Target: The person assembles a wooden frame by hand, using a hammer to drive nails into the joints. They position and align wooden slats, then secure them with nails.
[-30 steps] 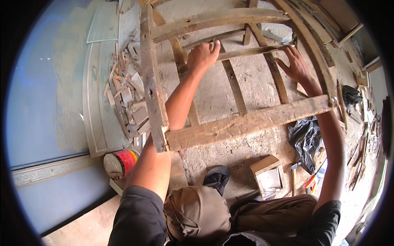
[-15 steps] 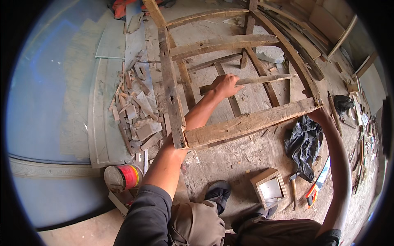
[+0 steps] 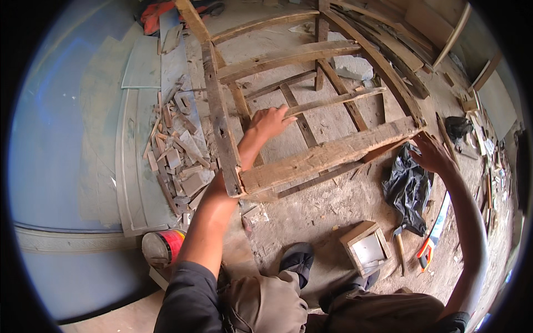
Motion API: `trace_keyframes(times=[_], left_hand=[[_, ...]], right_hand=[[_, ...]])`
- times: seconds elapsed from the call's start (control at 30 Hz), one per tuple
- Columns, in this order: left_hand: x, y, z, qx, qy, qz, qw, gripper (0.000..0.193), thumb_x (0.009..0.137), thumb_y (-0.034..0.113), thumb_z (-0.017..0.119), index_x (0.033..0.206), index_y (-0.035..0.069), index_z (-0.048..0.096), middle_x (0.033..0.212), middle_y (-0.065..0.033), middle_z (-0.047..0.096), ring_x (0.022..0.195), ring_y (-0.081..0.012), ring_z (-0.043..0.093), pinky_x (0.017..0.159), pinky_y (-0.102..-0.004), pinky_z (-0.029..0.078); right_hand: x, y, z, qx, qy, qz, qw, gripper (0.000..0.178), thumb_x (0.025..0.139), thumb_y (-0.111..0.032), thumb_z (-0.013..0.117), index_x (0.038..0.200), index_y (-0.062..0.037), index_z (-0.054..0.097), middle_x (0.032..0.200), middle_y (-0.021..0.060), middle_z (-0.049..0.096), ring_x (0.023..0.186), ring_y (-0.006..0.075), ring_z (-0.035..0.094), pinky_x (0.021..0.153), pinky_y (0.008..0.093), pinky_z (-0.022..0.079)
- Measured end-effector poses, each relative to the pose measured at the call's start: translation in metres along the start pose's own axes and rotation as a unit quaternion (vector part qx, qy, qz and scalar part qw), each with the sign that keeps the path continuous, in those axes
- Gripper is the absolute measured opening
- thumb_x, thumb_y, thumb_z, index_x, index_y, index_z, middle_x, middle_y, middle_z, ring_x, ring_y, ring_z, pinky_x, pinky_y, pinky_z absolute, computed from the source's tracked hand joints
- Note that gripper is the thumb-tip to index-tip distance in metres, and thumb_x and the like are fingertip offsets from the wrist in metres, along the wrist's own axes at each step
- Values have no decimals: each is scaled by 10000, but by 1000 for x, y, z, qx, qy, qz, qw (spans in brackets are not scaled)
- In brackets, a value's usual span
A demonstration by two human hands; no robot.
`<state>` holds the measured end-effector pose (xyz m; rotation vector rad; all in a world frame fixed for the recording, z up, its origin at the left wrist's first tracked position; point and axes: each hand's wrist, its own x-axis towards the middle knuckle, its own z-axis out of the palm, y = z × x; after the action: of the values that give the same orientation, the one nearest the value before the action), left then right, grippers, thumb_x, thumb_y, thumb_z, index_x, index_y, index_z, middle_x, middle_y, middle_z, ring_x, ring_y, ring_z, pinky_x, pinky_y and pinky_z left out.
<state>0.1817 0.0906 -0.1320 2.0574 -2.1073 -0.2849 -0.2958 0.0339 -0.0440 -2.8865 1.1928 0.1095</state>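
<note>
A worn wooden chair-like frame (image 3: pixel 333 150) with curved rails and crossed slats stands tilted in front of me. My left hand (image 3: pixel 269 122) reaches through it, fingers closed around the left end of a thin wooden strip (image 3: pixel 338 101). That strip runs across the inside of the frame, toward its right side rail. At the frame's near right corner is my right hand (image 3: pixel 432 154), its fingers apart and thumb spread, close against the wood. Whether its fingertips touch the corner is hard to make out.
Wood offcuts (image 3: pixel 180 150) lie heaped at left, near a paint can (image 3: pixel 162 248). By my feet are a wooden box (image 3: pixel 366 250), a hammer (image 3: pixel 401 252) and a handsaw (image 3: pixel 432 244). A black plastic bag (image 3: pixel 410 191) lies below the right corner; boards lean at far right.
My left hand has moved left and slightly down along the strip. My right hand has come out from beneath the corner, its fingers now spread. The frame has shifted a little left in view.
</note>
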Motion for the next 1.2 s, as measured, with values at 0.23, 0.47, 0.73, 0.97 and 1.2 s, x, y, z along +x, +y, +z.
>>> trace_keyframes(times=[0.23, 0.47, 0.73, 0.97, 1.2], left_hand=[[-27, -33, -5, 0, 47, 12, 999, 519, 901, 471, 570, 1055, -22, 524, 855, -277, 625, 854, -428, 621, 712, -488, 495], [-34, -24, -5, 25, 145, -43, 988, 662, 786, 534, 692, 1035, -75, 625, 985, -287, 611, 1005, -400, 559, 861, -442, 470], [-40, -39, 5, 91, 122, -110, 982, 609, 723, 529, 712, 1042, 12, 675, 927, -162, 663, 1052, -293, 537, 970, -537, 264], [-20, -21, 12, 38, 105, -139, 984, 597, 709, 455, 735, 1112, 20, 661, 1048, -160, 644, 1105, -279, 532, 1024, -550, 255], [-40, -39, -4, 9, 105, -159, 982, 616, 648, 361, 780, 1105, -29, 648, 1057, -182, 614, 1105, -287, 528, 1006, -458, 297]], right_hand=[[-8, -17, 7, 57, -28, 9, 998, 314, 840, -242, 646, 1074, -45, 578, 1057, 138, 567, 1033, 322, 547, 900, 438, 431], [40, 2, 32, 34, 78, 30, 996, 340, 828, -270, 627, 1090, -54, 599, 1045, 178, 617, 1011, 356, 577, 878, 468, 443], [103, 7, 42, 158, 162, -11, 974, 431, 779, -254, 696, 1154, -69, 588, 1073, 137, 626, 1017, 294, 592, 878, 373, 482], [170, 75, 129, 375, 260, -69, 887, 472, 845, -77, 622, 1297, -92, 489, 1209, 125, 540, 1084, 249, 519, 912, 360, 443], [195, -6, 122, -164, 300, -65, 938, 474, 917, -171, 557, 1373, -103, 444, 1358, 149, 469, 1240, 260, 470, 981, 419, 439]])
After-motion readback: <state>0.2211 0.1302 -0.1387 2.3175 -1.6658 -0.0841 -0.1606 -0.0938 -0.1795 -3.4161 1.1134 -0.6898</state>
